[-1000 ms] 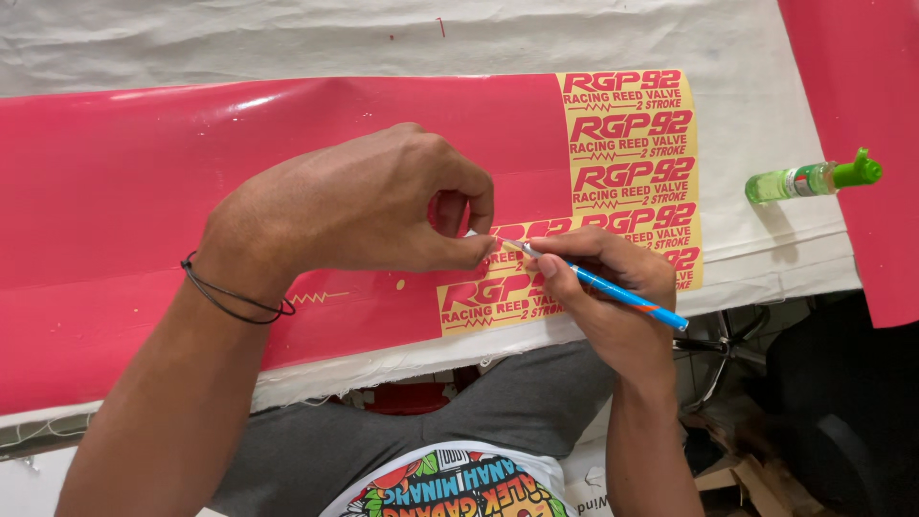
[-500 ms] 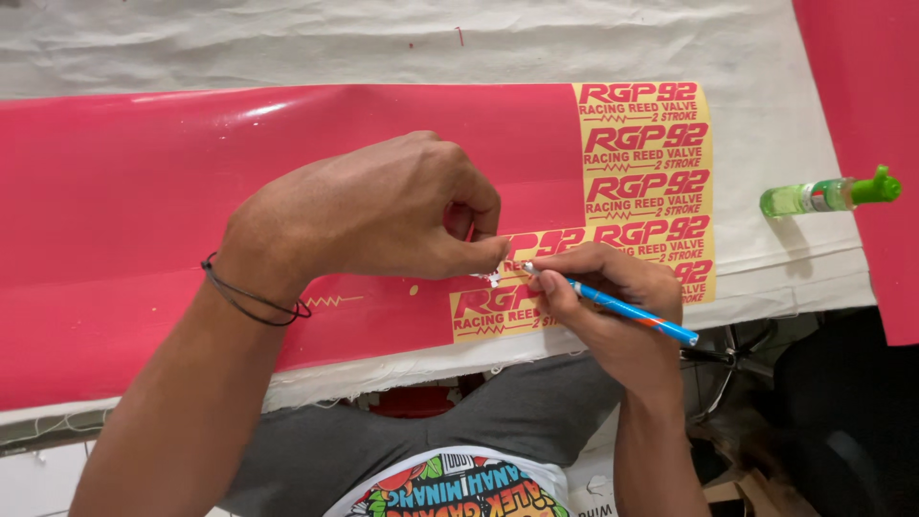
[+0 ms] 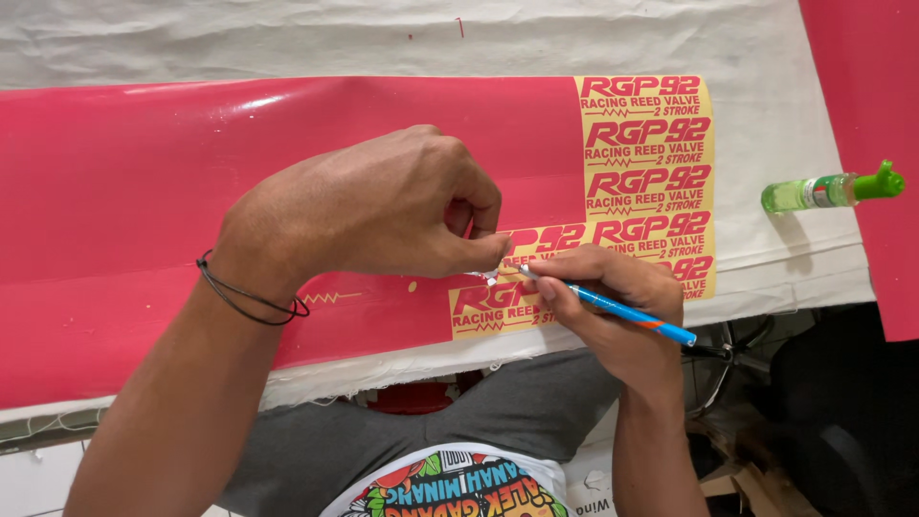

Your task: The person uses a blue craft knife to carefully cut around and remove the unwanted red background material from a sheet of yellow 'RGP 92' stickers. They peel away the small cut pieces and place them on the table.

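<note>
Seen from above: a wide red vinyl sheet (image 3: 191, 191) lies across the cloth-covered worktop (image 3: 383, 38), with a yellow panel of red lettered decals (image 3: 651, 163) at its right end. The left hand (image 3: 373, 211), a thin black cord (image 3: 251, 299) around its wrist, rests on the sheet with thumb and forefinger pinched together on a small pale scrap (image 3: 490, 276) at the panel's lower edge. The right hand (image 3: 613, 306) is closed around a slim blue craft knife (image 3: 613, 308), its tip meeting the scrap just beside the left fingertips. The left hand covers part of the lower decals, so the cut line beneath it is hidden. A small green bottle (image 3: 828, 190) lies on its side on the bare cloth, well apart to the right, near a second red sheet (image 3: 862, 77). Compared with half a second before, both hands hold the same pinch and the same grip on the knife, while the bottle sits in the same place on the cloth.
</note>
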